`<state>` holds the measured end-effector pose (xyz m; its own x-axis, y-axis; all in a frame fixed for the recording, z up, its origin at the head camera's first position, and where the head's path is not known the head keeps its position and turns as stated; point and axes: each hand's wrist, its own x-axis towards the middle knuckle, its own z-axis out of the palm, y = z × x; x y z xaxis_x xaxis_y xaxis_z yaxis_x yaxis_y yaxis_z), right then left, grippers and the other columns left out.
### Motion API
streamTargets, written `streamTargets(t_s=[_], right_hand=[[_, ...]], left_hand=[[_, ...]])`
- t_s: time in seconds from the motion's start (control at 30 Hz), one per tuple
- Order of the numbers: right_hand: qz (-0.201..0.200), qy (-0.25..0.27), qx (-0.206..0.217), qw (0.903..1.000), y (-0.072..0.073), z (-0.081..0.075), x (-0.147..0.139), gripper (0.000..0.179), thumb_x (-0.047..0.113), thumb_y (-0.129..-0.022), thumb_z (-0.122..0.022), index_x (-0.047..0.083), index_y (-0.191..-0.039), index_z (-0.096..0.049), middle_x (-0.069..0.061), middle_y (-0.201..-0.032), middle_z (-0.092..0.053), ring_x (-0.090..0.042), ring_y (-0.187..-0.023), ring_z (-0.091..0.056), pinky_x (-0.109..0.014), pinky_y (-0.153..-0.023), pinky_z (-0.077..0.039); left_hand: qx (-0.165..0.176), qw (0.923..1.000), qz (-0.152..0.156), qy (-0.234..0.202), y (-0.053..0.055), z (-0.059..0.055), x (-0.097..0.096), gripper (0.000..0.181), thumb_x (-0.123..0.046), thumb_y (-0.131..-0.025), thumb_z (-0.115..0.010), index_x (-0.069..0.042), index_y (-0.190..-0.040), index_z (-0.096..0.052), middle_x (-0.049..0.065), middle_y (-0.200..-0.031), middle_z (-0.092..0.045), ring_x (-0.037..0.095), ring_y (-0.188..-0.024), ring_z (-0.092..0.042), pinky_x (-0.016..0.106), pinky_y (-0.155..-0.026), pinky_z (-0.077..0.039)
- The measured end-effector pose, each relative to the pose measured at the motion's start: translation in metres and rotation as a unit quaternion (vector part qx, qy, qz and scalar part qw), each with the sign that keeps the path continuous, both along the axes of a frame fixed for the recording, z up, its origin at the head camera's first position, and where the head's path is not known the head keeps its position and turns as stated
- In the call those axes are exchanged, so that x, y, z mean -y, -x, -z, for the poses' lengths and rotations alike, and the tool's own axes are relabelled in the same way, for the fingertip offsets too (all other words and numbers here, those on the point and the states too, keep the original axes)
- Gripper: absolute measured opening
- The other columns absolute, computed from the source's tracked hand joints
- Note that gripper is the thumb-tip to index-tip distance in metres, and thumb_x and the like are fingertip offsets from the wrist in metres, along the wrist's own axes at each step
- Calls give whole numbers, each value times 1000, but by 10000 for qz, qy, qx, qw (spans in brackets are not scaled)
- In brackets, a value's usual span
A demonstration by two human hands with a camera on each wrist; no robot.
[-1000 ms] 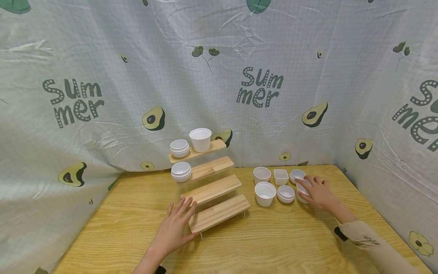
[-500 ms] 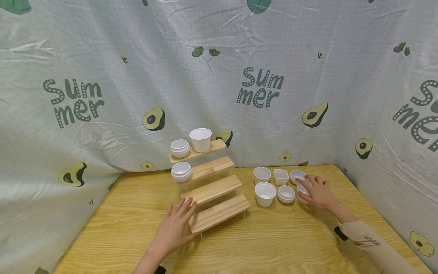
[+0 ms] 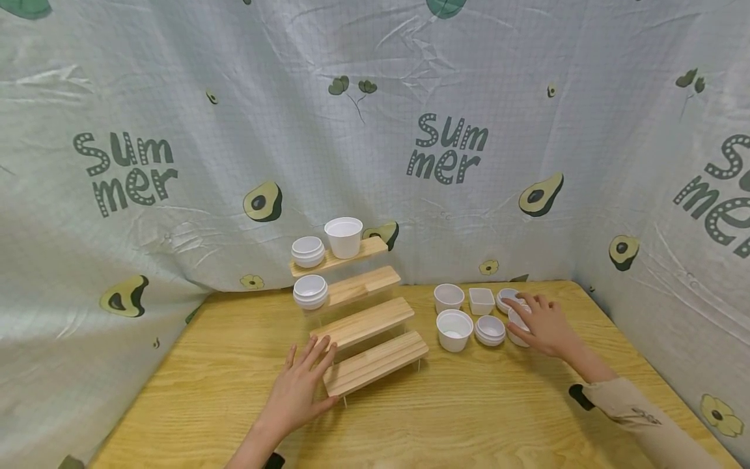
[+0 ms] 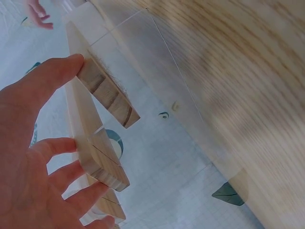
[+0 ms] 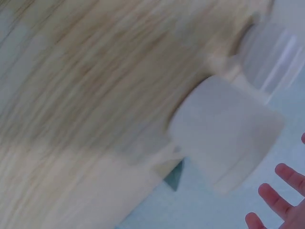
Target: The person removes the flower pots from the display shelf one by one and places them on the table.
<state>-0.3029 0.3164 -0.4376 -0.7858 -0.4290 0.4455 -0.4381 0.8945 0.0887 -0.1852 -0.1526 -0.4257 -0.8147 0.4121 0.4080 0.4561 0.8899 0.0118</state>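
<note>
My left hand (image 3: 295, 397) touches the left ends of the lower steps of a wooden four-step display stand (image 3: 375, 365). In the left wrist view, its thumb meets one step and the spread fingers meet another step (image 4: 102, 162). My right hand (image 3: 547, 329) hovers with loosely bent fingers over a white plastic cup (image 3: 517, 319), partly covering it. The right wrist view shows the fingertips apart from that cup (image 5: 219, 133). Behind it stands a ribbed white bowl (image 3: 508, 298), partly hidden by the fingers.
On the stand's top step sit a ribbed bowl (image 3: 307, 253) and a tall white cup (image 3: 344, 238); another ribbed bowl (image 3: 310, 292) sits one step down. Left of my right hand stand a square container (image 3: 482, 301), two round cups (image 3: 454, 330) and a ribbed bowl (image 3: 489, 331). Printed cloth (image 3: 351, 150) hangs behind.
My right hand's fingers have lifted and spread slightly over the cup. The left hand stays on the stand, and the containers stand as before.
</note>
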Motion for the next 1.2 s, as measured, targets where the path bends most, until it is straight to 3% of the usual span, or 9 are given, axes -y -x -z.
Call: streamTargets(t_s=[0.2, 0.57, 0.9, 1.1, 1.2], right_hand=[[-261, 12, 157, 9995, -4, -11, 27, 49, 38, -85, -54, 19, -129, -44, -15, -124, -45, -35, -107, -41, -55, -79, -34], [-1119, 238, -253, 9931, -9, -29, 82, 50, 35, -84, -57, 20, -129, -45, -11, -123, -48, -30, -107, -42, -50, -80, -32], [-1842, 310, -376, 9817, -15, -54, 130, 51, 32, -85, -57, 19, -131, -42, -10, -124, -46, -26, -105, -41, -47, -82, -34], [-2183, 249, -746, 9727, -10, -60, 154, 47, 38, -88, -50, 16, -129, -44, -10, -122, -47, -26, -101, -42, -44, -78, -35], [-2337, 248, -841, 9684, -9, -63, 166, 49, 33, -85, -55, 14, -128, -44, -9, -123, -46, -25, -102, -42, -43, -79, -36]], left_hand=[[37, 10000, -32, -10, 0, 0, 0, 82, -44, -64, -74, -9, -132, -43, 11, -139, -39, 32, -129, -35, 57, -102, -27], [83, 9999, -75, 49, -1, 1, 0, 83, -45, -65, -73, -11, -133, -42, 10, -140, -38, 31, -130, -33, 57, -103, -26], [159, 9998, -90, 2, -2, 0, 0, 83, -44, -65, -74, -10, -134, -41, 11, -141, -37, 32, -130, -34, 58, -102, -26], [131, 9999, -102, 29, -1, 0, 0, 84, -44, -64, -74, -11, -134, -41, 10, -141, -37, 31, -130, -34, 57, -103, -26], [107, 9999, -92, 2, -1, 1, 0, 84, -44, -64, -74, -11, -134, -41, 10, -141, -38, 31, -130, -34, 58, -103, -26]])
